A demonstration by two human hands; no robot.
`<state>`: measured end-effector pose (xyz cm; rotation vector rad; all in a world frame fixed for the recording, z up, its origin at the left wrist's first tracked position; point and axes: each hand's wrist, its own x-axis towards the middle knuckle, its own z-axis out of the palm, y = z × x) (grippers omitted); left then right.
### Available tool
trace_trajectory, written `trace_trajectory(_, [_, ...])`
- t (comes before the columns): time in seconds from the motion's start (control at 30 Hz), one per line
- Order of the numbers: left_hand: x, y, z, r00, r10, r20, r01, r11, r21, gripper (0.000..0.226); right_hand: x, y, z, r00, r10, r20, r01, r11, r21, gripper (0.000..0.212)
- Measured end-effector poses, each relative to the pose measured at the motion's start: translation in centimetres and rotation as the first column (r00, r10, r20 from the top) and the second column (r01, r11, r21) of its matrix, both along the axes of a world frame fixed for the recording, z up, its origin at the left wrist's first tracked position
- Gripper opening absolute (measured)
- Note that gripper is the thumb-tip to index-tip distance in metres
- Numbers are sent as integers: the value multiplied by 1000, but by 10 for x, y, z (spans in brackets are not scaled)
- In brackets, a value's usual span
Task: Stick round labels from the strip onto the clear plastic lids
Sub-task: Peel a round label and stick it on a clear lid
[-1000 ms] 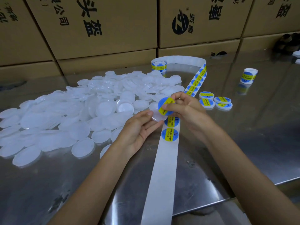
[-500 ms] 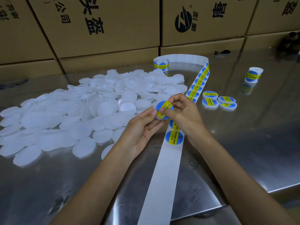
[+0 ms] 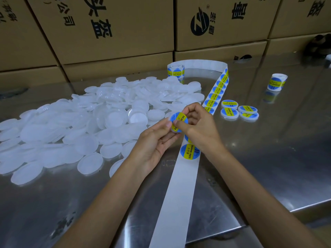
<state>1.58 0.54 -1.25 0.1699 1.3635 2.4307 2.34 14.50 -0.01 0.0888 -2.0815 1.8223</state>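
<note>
Hands meet just above the label strip: the left hand grips a clear lid by its edge, the right hand thumbs a round label onto it. Unlabelled lids lie left of the strip on the bench.

The right hand hides part of the strip, whose near end leaves the frame.

1. Shiny stainless steel table, pretty scuffed, picking up soft reflections from overhead light.
2. Behind it, a wall of stacked brown cardboard boxes with big black Chinese characters.
3. One box has a round black logo.
</note>
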Motion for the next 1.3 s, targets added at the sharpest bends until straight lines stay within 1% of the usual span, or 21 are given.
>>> trace_trajectory(0.07, [1,0,2,1000,6,0,-6,1000,-15,26,-1,0,-3,999,-17,-31,19,999,47,28])
trace_trajectory(0.17, [4,-2,6,999,5,34,-6,999,32,25,-4,3,-8,989,-126,-83,139,975,172,32])
trace_trajectory(0.23, [6,-3,9,997,-15,72,7,994,111,26,-5,6,-8,981,-168,-94,181,972,148,41])
trace_trajectory(0.3, [8,-3,13,992,-34,123,10,983,185,24,-4,6,-7,988,-134,-80,144,981,131,49])
trace_trajectory(0.33, [10,-3,15,989,-38,143,9,980,200,23,-2,6,-7,992,-104,-75,115,980,160,52])
trace_trajectory(0.4, [13,-2,19,987,-51,154,21,981,193,21,0,5,-8,995,-54,-87,75,966,247,46])
trace_trajectory(0.47, [16,-3,21,984,-55,167,23,982,189,20,1,4,-8,992,-44,-120,82,939,334,40])
trace_trajectory(0.5, [17,-3,21,983,-55,174,21,981,192,21,1,5,-8,990,-49,-133,95,926,367,41])
trace_trajectory(0.63, [18,-5,24,983,-75,170,41,979,198,31,1,8,-11,984,-81,-160,142,896,420,57])
trace_trajectory(0.7, [18,-6,24,983,-82,165,51,981,186,30,1,9,-11,985,-90,-145,147,880,451,67])
trace_trajectory(0.77, [17,-7,24,984,-76,164,49,985,164,27,1,9,-11,986,-110,-128,161,848,505,75])
trace_trajectory(0.83, [16,-8,24,985,-76,154,54,988,142,30,1,9,-11,978,-152,-141,204,815,542,80])
trace_trajectory(0.9, [16,-9,24,987,-89,131,72,989,127,40,1,10,-10,968,-180,-174,247,800,547,81])
trace_trajectory(0.97, [16,-9,24,991,-97,90,89,992,86,38,1,10,-10,965,-174,-194,254,799,545,79])
trace_trajectory(1.03, [16,-8,23,996,-83,38,83,997,1,29,2,9,-9,966,-155,-206,243,811,533,74])
trace_trajectory(1.13, [15,-6,21,999,1,-44,-8,987,-158,30,4,5,-7,963,-130,-236,240,812,532,64])
trace_trajectory(1.2, [16,-3,20,993,63,-97,-85,965,-250,31,5,2,-7,973,-106,-204,198,840,505,65])
trace_trajectory(1.27, [19,0,18,986,98,-133,-134,945,-298,35,4,2,-8,982,-100,-162,158,902,401,66])
trace_trajectory(1.3, [20,1,18,984,108,-140,-146,944,-297,38,4,2,-8,986,-92,-141,136,931,340,67])
